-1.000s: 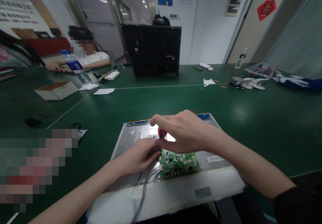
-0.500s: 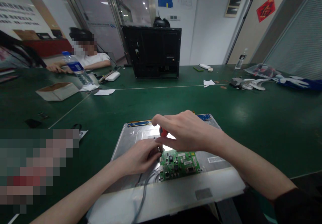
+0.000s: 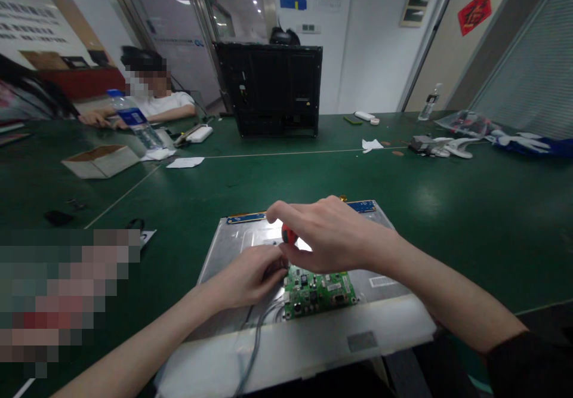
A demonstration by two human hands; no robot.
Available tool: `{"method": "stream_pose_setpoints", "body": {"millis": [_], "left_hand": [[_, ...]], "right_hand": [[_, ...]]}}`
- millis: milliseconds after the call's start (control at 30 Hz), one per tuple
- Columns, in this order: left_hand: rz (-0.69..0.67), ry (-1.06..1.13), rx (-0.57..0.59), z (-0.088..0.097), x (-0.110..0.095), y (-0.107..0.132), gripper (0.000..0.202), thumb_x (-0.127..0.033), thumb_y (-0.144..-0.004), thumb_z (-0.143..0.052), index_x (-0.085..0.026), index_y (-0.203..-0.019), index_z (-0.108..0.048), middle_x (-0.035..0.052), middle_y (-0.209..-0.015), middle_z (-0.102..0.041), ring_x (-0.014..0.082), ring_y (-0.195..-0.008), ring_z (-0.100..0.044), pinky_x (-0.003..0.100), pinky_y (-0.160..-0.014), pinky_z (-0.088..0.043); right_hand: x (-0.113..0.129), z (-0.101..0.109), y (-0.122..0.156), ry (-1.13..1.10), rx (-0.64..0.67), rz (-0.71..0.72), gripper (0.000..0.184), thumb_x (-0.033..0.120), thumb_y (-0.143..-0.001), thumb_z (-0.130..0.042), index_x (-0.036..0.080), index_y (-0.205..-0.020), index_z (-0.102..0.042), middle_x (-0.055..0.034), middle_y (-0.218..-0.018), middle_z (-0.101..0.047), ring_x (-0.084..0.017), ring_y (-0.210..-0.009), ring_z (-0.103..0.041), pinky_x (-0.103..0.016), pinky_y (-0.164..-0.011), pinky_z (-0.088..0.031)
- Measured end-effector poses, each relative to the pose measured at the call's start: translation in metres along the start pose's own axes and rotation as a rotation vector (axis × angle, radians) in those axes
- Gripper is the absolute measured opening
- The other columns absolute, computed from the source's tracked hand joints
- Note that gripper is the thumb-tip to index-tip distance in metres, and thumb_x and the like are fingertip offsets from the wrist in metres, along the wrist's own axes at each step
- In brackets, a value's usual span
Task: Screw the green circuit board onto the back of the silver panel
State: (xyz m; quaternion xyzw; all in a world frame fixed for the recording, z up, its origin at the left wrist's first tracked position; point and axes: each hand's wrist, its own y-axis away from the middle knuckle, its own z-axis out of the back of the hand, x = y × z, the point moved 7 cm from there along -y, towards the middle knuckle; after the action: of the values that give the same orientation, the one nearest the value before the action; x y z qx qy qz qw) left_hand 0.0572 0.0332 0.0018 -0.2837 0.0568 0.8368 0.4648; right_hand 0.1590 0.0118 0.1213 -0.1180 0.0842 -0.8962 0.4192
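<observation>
A metal-backed display panel (image 3: 385, 281) lies in front of me, with a green circuit board (image 3: 320, 293) on its middle. My right hand (image 3: 333, 234) is closed around the red and black handle of a screwdriver (image 3: 289, 234), above the board's upper left corner. The tool's tip is hidden behind my fingers. Close beside it, my left hand (image 3: 255, 272) has its fingertips pinched together at that same corner; whatever they grip is hidden. Grey cables (image 3: 257, 341) run from the board's left side over the panel's pale lower strip. A blue strip board (image 3: 246, 218) lines the far edge.
Beyond the panel a black monitor (image 3: 273, 90) stands on the green table (image 3: 215, 186). To the left are an open carton (image 3: 101, 165) and a tilted water bottle (image 3: 138, 125). Gloves (image 3: 452, 147) lie at the right. A person (image 3: 154, 102) sits across the table.
My right hand and the screwdriver handle have shifted very slightly to the left, with the handle tilted a little differently. My left hand stays at the board's corner.
</observation>
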Motion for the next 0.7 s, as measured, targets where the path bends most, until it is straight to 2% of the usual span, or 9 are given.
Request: {"method": "stream_pose_setpoints", "body": {"millis": [200, 400, 700], "left_hand": [[-0.001, -0.041, -0.026, 0.0008, 0.0001, -0.0004, 0.012, -0.02, -0.089, -0.047, -0.019, -0.078, -0.052, -0.0011, -0.065, -0.056, 0.0141, -0.056, -0.05, 0.027, -0.053, -0.034], [0.031, -0.052, 0.005, -0.0005, 0.0004, -0.0011, 0.016, -0.02, -0.09, -0.045, -0.019, -0.075, -0.05, -0.0026, -0.061, -0.053, 0.0131, -0.052, -0.046, 0.026, -0.051, -0.032], [0.01, -0.067, 0.004, -0.0018, 0.0041, -0.0003, 0.01, -0.02, -0.089, -0.046, -0.018, -0.082, -0.053, -0.0016, -0.065, -0.056, 0.014, -0.056, -0.049, 0.026, -0.053, -0.034]], "right_hand": [[-0.0007, 0.0, 0.0007, 0.006, -0.005, 0.003, 0.025, 0.031, -0.091, -0.047, 0.018, -0.112, -0.044, -0.004, -0.094, -0.069, -0.013, -0.063, -0.055, -0.027, -0.05, -0.018], [0.0001, 0.0019, 0.0005, 0.016, -0.019, -0.018, 0.024, 0.022, -0.089, -0.042, 0.017, -0.112, -0.044, -0.0038, -0.092, -0.069, -0.012, -0.061, -0.053, -0.027, -0.05, -0.018], [0.0005, 0.0011, 0.0005, 0.035, -0.042, -0.008, 0.024, 0.022, -0.088, -0.041, 0.017, -0.112, -0.044, -0.0027, -0.09, -0.069, -0.011, -0.059, -0.051, -0.027, -0.049, -0.016]]}}
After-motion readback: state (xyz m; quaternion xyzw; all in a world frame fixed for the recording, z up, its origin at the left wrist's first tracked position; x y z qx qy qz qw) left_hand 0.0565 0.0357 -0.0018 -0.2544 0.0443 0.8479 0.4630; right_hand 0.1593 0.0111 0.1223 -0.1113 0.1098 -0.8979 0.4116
